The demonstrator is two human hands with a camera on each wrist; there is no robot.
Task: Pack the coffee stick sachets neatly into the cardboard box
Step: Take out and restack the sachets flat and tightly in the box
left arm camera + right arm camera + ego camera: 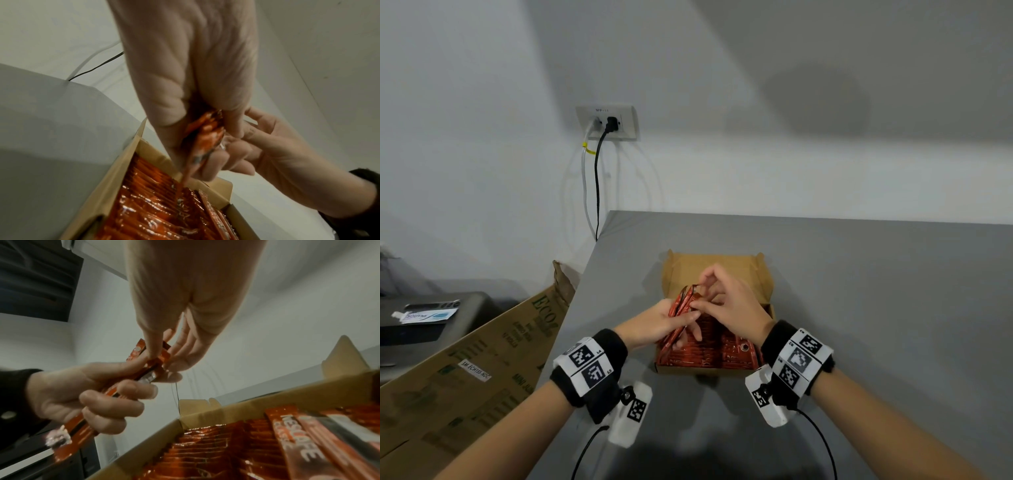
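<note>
An open cardboard box (pixel 688 269) sits on the grey table (pixel 876 308), its lid flap folded back. Rows of red coffee stick sachets (pixel 722 353) fill its near half. My left hand (pixel 654 322) grips a bundle of sachets (pixel 683 305) upright over the box's left side. My right hand (pixel 729 301) pinches the bundle's top end with thumb and forefinger. The left wrist view shows the left hand (pixel 185 65) holding the bundle (pixel 207 134) above the packed sachets (pixel 148 203). In the right wrist view the right hand (pixel 185 296) pinches the bundle (pixel 152 365).
A large printed carton (pixel 482 359) leans against the table's left edge. Beyond it stands a dark machine (pixel 431 318). A wall socket (pixel 607 123) with two cables hangs behind the table's far left corner. Bare grey tabletop stretches to the right of the box.
</note>
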